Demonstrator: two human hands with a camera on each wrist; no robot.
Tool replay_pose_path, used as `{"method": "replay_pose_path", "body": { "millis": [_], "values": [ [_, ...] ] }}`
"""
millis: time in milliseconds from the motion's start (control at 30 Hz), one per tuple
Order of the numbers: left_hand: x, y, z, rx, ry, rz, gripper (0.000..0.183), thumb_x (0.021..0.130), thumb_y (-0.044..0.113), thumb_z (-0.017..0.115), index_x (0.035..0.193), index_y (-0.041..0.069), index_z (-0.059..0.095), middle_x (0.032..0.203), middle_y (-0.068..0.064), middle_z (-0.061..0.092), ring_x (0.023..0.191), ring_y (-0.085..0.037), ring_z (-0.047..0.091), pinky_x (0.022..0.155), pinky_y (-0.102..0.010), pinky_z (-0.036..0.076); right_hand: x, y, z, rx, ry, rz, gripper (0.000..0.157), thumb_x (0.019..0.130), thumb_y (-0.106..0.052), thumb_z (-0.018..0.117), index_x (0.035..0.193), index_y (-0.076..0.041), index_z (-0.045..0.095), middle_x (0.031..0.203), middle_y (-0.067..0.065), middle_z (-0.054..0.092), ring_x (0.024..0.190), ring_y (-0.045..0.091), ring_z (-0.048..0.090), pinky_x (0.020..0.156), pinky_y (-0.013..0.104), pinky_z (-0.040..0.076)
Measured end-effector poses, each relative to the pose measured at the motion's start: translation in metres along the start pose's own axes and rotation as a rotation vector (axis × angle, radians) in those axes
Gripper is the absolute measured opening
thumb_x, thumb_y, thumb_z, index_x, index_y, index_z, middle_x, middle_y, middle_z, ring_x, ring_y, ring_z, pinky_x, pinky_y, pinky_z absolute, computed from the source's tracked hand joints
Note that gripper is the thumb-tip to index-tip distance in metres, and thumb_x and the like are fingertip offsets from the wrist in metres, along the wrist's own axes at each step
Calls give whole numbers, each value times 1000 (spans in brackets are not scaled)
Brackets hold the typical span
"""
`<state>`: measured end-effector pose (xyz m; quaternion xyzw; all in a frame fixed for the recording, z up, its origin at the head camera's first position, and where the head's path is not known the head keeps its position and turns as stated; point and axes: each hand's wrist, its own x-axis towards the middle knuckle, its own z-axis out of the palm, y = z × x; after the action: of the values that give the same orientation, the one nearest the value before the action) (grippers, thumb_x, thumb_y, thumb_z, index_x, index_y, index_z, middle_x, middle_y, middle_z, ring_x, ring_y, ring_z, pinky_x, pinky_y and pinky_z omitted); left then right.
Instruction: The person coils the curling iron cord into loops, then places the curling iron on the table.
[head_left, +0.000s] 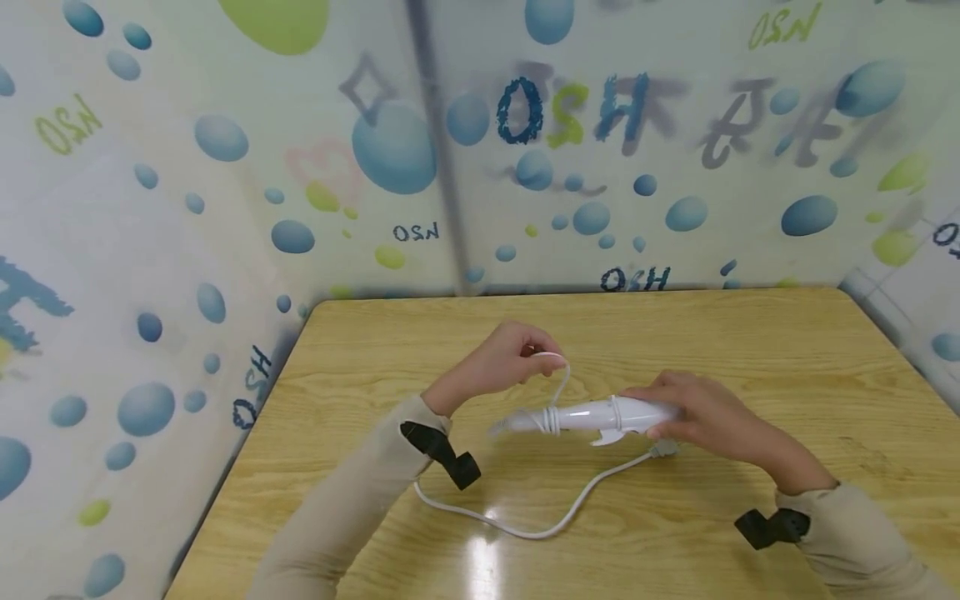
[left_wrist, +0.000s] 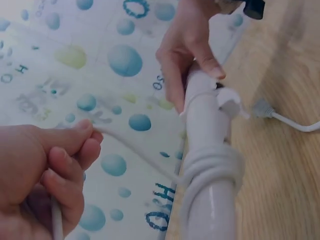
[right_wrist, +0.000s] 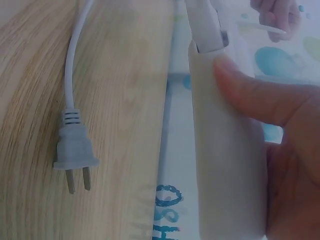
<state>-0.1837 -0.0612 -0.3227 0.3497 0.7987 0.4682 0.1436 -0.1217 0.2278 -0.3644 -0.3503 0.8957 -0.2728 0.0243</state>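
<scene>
A white curling iron [head_left: 585, 416] is held roughly level above the table by my right hand [head_left: 705, 417], which grips its thick handle. In the right wrist view the thumb [right_wrist: 245, 92] lies along the handle, near the base of the lever. My left hand [head_left: 517, 357] pinches the white power cord [left_wrist: 137, 150] between thumb and fingers, up and to the left of the handle. From there the cord runs to the barrel, where several coils [left_wrist: 212, 167] wrap around it. The two-pin plug [right_wrist: 76, 145] at the cord's end lies on the table.
The wooden table [head_left: 360, 342] carries the loose length of cord [head_left: 525, 533], curving in front of the iron towards the left forearm. A wall [head_left: 480, 208] with blue and green bubble prints stands behind the table, with another at the left. Black cameras are strapped to both wrists.
</scene>
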Motion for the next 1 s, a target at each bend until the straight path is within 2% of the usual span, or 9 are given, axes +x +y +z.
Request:
{"method": "replay_pose_path", "body": {
  "millis": [200,300,400,533,700,867,1000],
  "values": [
    [3,5,11,75,66,-50,16,90,16,60,92,3,69,75,-5,61,53,-11,48,49,-24,43,3,-1,2,-97,17,18,50,76,-22,74,123,-14,60,96,0,58,77,11,51,60,28,40],
    [4,5,12,88,112,-100,14,90,16,61,92,6,70,76,-3,61,58,-16,52,50,-24,44,4,-3,2,-115,16,2,51,75,-21,75,124,-15,61,96,-1,58,77,11,52,62,29,40],
    [6,3,11,92,149,-121,15,90,17,61,92,6,70,75,-2,61,60,-21,53,50,-23,43,5,-5,2,-132,16,-21,51,75,-22,75,124,-17,60,96,-1,58,78,12,52,63,31,40],
    [6,-1,8,90,196,-115,16,89,19,62,92,7,71,73,0,61,55,-16,49,49,-23,42,6,-6,3,-120,5,-28,52,76,-23,74,125,-16,60,98,0,59,79,12,52,64,31,39],
    [-2,1,6,77,274,-75,12,88,19,64,89,9,72,70,2,60,49,-10,43,47,-23,40,6,-1,3,-81,27,71,52,75,-17,75,124,-10,59,96,4,59,77,13,50,61,30,39],
    [-12,13,19,39,292,13,11,86,15,66,87,5,72,72,0,63,51,-9,44,47,-21,36,7,4,5,-115,66,142,52,80,-16,71,129,-9,54,97,9,58,77,18,52,60,34,41],
    [-19,14,31,-56,291,-10,13,86,13,66,92,3,72,73,-2,64,51,-7,45,46,-20,35,6,5,6,-169,150,201,52,84,-18,68,132,-11,51,99,14,58,80,23,53,62,37,42]
  ]
}}
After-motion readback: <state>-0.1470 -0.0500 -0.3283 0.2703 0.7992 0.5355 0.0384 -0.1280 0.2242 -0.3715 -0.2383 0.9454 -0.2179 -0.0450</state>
